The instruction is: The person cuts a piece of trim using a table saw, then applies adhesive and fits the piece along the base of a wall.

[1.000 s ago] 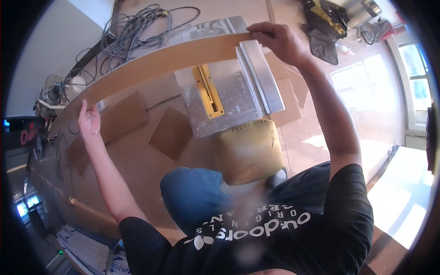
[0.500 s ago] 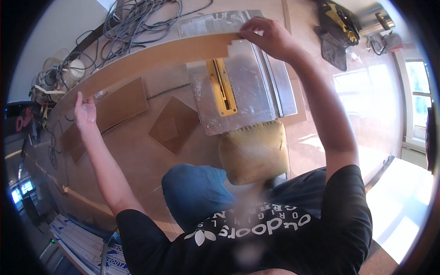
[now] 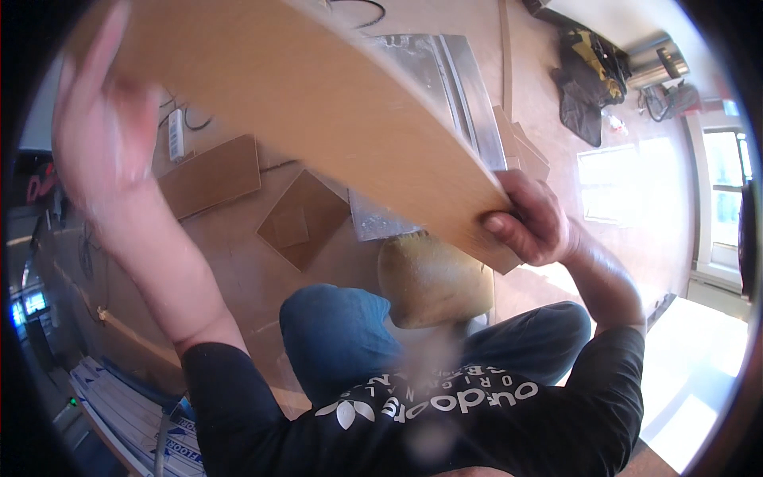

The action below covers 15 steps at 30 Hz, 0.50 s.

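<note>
A long brown plank (image 3: 318, 119) is held up close to me, slanting from the upper left down to the right. My right hand (image 3: 534, 219) grips its right end, with the thumb on the face toward me. At the far left my left hand (image 3: 115, 143), somewhat blurred, holds the plank by its lower edge, one digit stretched up along it. Behind the plank stands a table saw (image 3: 421, 60) with a grey metal top; its yellow blade insert is hidden. A yellowish rounded pad-like thing (image 3: 437, 282) sits at the saw's near side.
Brown board offcuts (image 3: 304, 221) lie on the floor left of the saw. A black and yellow bag (image 3: 588, 71) lies at the far right. Flooring packages (image 3: 119, 413) are at the lower left. My bent knee (image 3: 338, 326) is in front.
The plank has come up off the saw top and toward me, its right end swinging down and nearer. My right hand moved down with it; my left hand rose closer.
</note>
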Each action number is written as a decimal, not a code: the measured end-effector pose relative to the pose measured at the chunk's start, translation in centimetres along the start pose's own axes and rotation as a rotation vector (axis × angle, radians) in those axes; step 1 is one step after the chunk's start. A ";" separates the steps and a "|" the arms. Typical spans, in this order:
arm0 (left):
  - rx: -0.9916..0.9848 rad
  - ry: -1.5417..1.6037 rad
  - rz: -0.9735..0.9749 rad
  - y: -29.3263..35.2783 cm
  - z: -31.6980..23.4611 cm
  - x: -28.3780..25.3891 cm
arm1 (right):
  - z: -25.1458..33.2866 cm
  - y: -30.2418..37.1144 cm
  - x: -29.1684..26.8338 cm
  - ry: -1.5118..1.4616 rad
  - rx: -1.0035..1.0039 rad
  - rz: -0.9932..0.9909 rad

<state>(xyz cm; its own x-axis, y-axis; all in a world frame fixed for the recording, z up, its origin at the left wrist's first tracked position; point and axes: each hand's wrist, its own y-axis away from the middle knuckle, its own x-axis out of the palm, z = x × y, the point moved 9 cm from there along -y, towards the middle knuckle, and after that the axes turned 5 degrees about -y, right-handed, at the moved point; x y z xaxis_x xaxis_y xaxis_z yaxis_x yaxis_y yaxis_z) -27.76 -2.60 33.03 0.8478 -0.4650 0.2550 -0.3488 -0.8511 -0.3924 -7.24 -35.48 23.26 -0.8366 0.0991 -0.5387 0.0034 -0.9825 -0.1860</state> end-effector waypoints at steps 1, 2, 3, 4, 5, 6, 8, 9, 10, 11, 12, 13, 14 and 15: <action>0.063 -0.031 0.089 -0.2 -1.2 2.9 | -0.1 1.2 -0.5 0.000 -0.004 -0.078; 0.123 -0.085 0.177 -0.2 -2.3 5.7 | -1.1 1.9 -0.4 -0.070 0.102 -0.117; 0.145 -0.081 0.251 0.7 0.1 8.7 | -2.0 2.7 -0.3 -0.045 0.144 -0.101; 0.240 -0.173 0.338 0.5 -3.2 11.5 | -0.5 1.1 -1.1 -0.061 0.064 -0.223; 0.295 -0.200 0.421 1.5 -1.6 13.9 | -1.0 1.2 -1.7 -0.036 0.060 -0.334; 0.370 -0.227 0.490 2.3 -0.9 16.3 | -1.1 0.3 -2.6 -0.003 0.088 -0.361; 0.413 -0.234 0.531 3.2 0.8 19.3 | -0.2 -3.3 -4.5 -0.054 -0.027 -0.539; 0.328 -0.203 0.473 3.0 2.5 19.2 | -0.2 -5.2 -5.3 -0.012 -0.006 -0.597; 0.247 -0.157 0.408 2.9 4.2 19.1 | -0.6 -7.3 -6.1 0.035 0.047 -0.627; 0.156 -0.185 0.321 2.0 6.9 19.2 | -1.5 -8.6 -7.1 0.199 0.098 -0.699; 0.157 -0.168 0.326 1.4 8.1 20.0 | -2.4 -10.7 -8.2 0.148 -0.036 -0.726; 0.175 -0.220 0.267 0.4 9.4 20.0 | -2.3 -13.2 -7.4 0.024 -0.133 -0.660; 0.194 -0.276 0.206 -0.7 10.7 19.9 | -3.2 -14.5 -7.7 0.037 -0.095 -0.728; 0.208 -0.286 0.205 -2.4 11.4 20.0 | -3.7 -16.3 -8.3 0.140 -0.089 -0.737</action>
<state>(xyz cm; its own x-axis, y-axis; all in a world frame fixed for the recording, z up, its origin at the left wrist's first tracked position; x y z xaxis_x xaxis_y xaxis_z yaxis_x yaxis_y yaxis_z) -5.47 -7.12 29.01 0.8560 -0.5086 -0.0920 -0.4591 -0.6664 -0.5874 1.68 -19.71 27.67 -0.5619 0.7509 -0.3471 -0.4811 -0.6380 -0.6012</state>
